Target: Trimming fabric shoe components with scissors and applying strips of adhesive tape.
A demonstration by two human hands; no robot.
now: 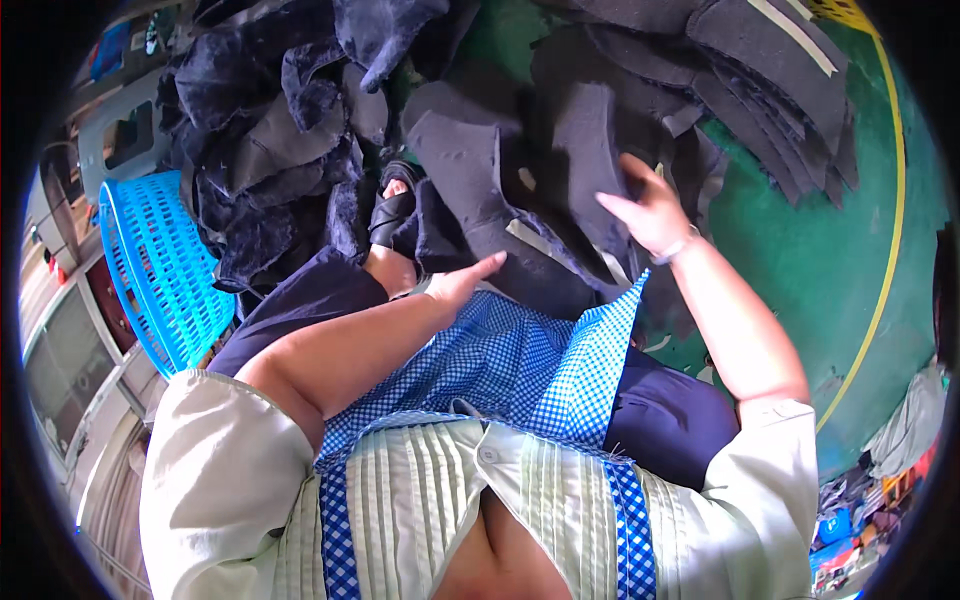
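Note:
My left hand [462, 282] is held flat with its fingers stretched out, just above the blue checked apron [500, 350] on my lap, at the near edge of a dark grey fabric piece [470, 170]. My right hand [648, 210] lies with fingers spread on a long dark fabric piece [585, 150] that stands up from the heap. A wristband shows at that wrist. I cannot see a firm grip by either hand. Several more dark cut pieces [270, 130] are heaped in front of my knees.
A blue plastic basket [160, 270] lies on its side at the left. My foot in a black sandal [393, 208] pokes out among the cloth. The green floor [810, 250] with a curved yellow line [893, 200] runs along the right. Stacked grey pieces [770, 70] lie at the far right.

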